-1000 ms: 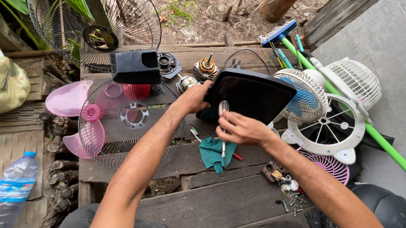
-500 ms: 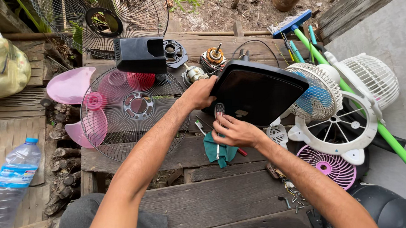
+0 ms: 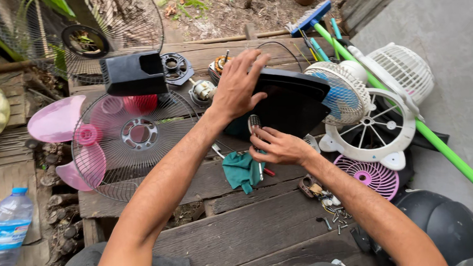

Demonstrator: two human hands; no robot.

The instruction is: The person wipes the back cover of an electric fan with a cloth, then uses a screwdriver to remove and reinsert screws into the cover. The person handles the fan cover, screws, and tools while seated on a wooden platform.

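Clamped over the top edge of the black fan base (image 3: 293,101), your left hand (image 3: 237,85) has its fingers spread flat and is tipping that base up on the wooden deck (image 3: 251,228). Your right hand (image 3: 279,147) is wrapped around a screwdriver (image 3: 254,124), its ribbed handle poking up between thumb and fingers, right against the underside of the base. Careful: tilted like this, the base could slide off your palm, and the tip could skip out of its screw. Just below your right hand lies a green cloth (image 3: 241,170); loose screws (image 3: 333,216) sit near your forearm, the pink-bladed fan grille (image 3: 133,137) to the left.
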